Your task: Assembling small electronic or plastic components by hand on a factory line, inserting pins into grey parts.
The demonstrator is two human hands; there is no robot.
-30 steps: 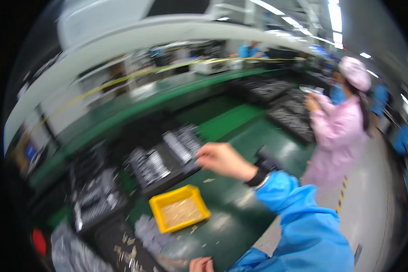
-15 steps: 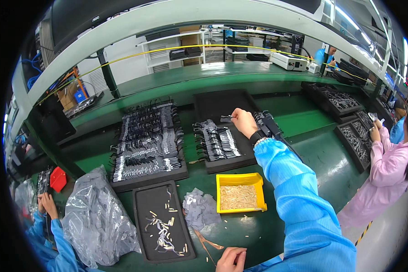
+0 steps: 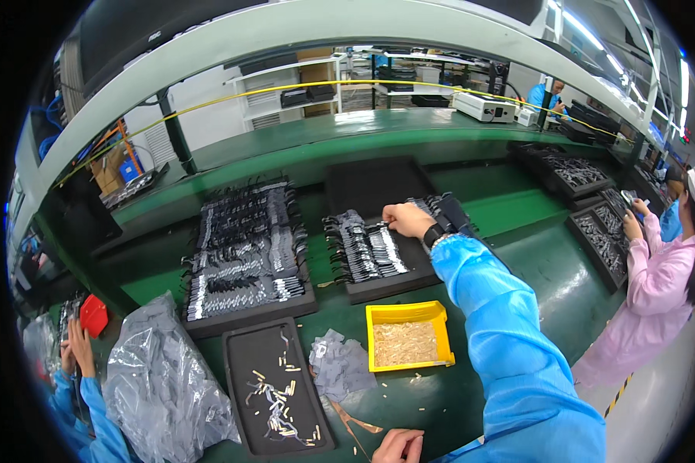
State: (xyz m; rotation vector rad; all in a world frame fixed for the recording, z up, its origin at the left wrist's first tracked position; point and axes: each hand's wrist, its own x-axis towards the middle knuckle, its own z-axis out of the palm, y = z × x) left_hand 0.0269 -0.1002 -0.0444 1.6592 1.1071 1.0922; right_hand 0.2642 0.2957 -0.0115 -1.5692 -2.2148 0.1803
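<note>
With its fingertips pinched, my right hand (image 3: 409, 219) reaches to the top end of a row of small grey-and-black parts with thin black tails (image 3: 384, 245). These parts lie side by side in a black foam tray (image 3: 386, 291). Its fingers mostly hide the part they touch. My left hand (image 3: 398, 446) is curled at the bottom edge of the head view, and whatever it may hold is hidden. Close to it lie a forked copper-coloured strip (image 3: 347, 417) and loose pale slips. A yellow bin (image 3: 446, 332) of small pale pieces (image 3: 404, 343) stands between my hands.
Left of centre is a fuller tray of similar parts (image 3: 247, 262). Before it sit a shallow black tray (image 3: 238, 370), grey sheet pieces (image 3: 340, 363) and a plastic bag (image 3: 162, 378). Co-workers' hands (image 3: 79, 347) work at far left and right. A shelf frame (image 3: 340, 31) spans overhead.
My right hand has moved down and slightly left, bringing a small grey part from above the tray onto the row. My left hand stays near the bottom edge.
</note>
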